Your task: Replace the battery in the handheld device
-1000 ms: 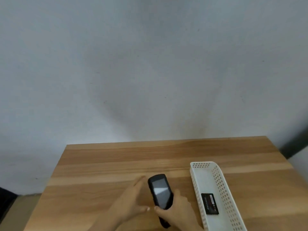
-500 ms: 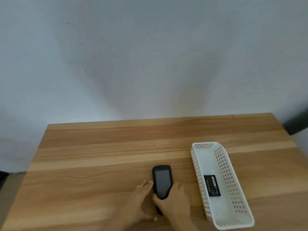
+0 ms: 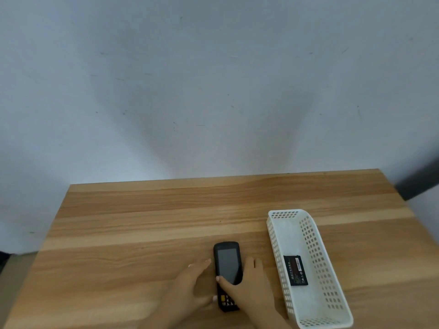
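A black handheld device [image 3: 227, 264] lies screen up on the wooden table [image 3: 142, 233], near its front edge, with its keypad end toward me. My right hand [image 3: 247, 286] wraps it from the right, thumb across the lower screen and fingers along its right side. My left hand [image 3: 192, 286] rests flat against its left side, fingers straight and touching the casing. A black battery [image 3: 295, 270] with a red label lies flat inside the white perforated basket [image 3: 316, 236], right of the device.
The white basket runs lengthwise along the right part of the table, close to my right hand. A plain grey wall stands behind the table's far edge. A dark object [image 3: 418, 184] shows past the table's right corner.
The device has come down from a raised, tilted hold to lie flat on the table. Both hands lowered with it and stay on its sides. The view tilted downward.
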Available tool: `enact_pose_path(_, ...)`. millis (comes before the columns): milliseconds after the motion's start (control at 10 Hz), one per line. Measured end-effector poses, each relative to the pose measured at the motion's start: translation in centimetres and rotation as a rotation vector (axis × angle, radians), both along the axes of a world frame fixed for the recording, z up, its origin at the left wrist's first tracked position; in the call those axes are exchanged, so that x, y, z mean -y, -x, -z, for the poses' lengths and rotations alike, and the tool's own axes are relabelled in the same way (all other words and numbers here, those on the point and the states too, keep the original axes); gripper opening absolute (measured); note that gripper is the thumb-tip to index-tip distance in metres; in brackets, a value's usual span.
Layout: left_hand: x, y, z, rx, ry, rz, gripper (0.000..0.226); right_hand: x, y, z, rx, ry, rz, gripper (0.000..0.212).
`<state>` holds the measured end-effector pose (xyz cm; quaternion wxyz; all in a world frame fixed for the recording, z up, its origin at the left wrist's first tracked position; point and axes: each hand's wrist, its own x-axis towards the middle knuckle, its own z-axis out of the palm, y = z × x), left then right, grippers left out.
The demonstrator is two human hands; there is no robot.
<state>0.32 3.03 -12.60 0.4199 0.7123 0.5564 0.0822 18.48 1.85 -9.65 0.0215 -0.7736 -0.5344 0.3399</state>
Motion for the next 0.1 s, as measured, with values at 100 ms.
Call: enact_pose_path(100,-0.12,0.03,-2.56,0.178,-0.032,-0.231,0.036,-1.45,-2.26,-3.71,-0.106,-0.147,-0.055,0.056)
